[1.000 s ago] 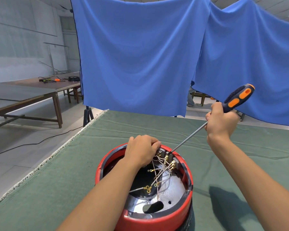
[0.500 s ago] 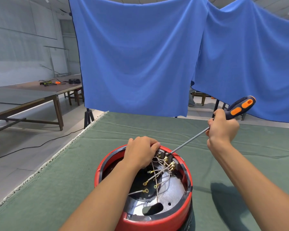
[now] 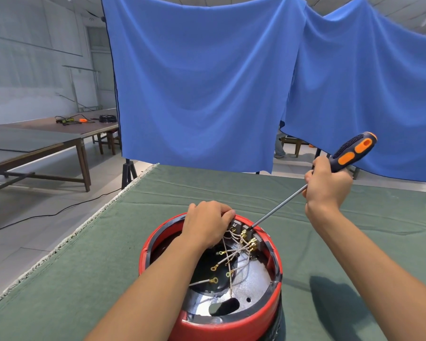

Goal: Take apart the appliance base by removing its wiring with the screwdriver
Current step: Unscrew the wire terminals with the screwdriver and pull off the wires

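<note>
A round red appliance base (image 3: 231,323) lies open side up on the green cloth, near the front edge. Inside it pale wires (image 3: 228,257) with brass ring ends fan out from a grey terminal block (image 3: 246,233) at the far rim. My left hand (image 3: 207,223) rests on the far rim, fingers curled over the block's left end. My right hand (image 3: 326,184) grips a black and orange screwdriver (image 3: 352,150), held up and to the right. Its long shaft slants down left, and the tip sits on the block.
The green cloth table (image 3: 89,262) has a frayed white left edge. Blue sheets (image 3: 202,89) hang behind it on stands. Wooden tables (image 3: 42,141) with cables stand at the left; a black cable runs over the floor. A person's legs (image 3: 278,146) show behind the sheets.
My right hand with the screwdriver handle has dropped slightly, then held. The tip stays on the terminal block. My left hand has kept its place on the rim.
</note>
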`<state>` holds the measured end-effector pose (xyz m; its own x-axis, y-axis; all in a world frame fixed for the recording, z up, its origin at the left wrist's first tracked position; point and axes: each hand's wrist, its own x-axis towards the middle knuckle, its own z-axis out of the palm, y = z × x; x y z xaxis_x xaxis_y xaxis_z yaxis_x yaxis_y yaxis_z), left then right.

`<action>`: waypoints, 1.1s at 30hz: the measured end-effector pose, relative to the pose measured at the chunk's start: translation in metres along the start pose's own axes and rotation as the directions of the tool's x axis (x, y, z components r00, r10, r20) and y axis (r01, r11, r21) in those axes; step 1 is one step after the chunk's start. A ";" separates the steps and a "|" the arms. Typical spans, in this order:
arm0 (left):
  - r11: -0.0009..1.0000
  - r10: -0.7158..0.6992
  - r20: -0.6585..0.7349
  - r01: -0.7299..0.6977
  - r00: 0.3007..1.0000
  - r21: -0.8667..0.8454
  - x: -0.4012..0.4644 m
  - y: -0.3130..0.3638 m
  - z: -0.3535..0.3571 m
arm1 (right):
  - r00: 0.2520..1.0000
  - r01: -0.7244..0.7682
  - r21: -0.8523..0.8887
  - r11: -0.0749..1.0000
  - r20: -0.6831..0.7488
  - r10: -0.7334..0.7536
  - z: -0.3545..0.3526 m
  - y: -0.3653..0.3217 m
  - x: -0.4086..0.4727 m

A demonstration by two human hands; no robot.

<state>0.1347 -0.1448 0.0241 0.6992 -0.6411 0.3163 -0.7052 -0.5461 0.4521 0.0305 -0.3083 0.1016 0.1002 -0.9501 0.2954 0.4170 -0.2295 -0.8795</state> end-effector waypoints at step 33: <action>1.000 -0.002 -0.004 0.002 1.000 -0.010 -0.001 0.002 -0.002 | 0.999 -0.024 0.025 0.999 -0.034 0.025 0.000 0.010 0.002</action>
<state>0.1326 -0.1443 0.0264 0.7011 -0.6377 0.3190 -0.7028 -0.5422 0.4606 0.0344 -0.3124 0.0934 0.0798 -0.9621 0.2608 0.4372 -0.2014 -0.8765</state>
